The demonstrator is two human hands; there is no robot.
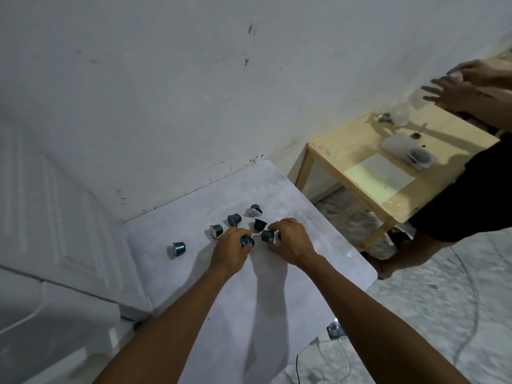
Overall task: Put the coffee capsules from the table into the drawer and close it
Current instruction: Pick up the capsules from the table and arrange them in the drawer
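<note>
Several dark teal coffee capsules lie scattered on a white marbled table. One capsule sits apart at the left, others cluster near the far side. My left hand is closed around a capsule at its fingertips. My right hand pinches another capsule between thumb and fingers. No drawer is visible.
A white panelled surface borders the table on the left, a white wall behind. At right stands a low wooden table with paper and a scale; another person stands there, hands raised. Cables run over the floor.
</note>
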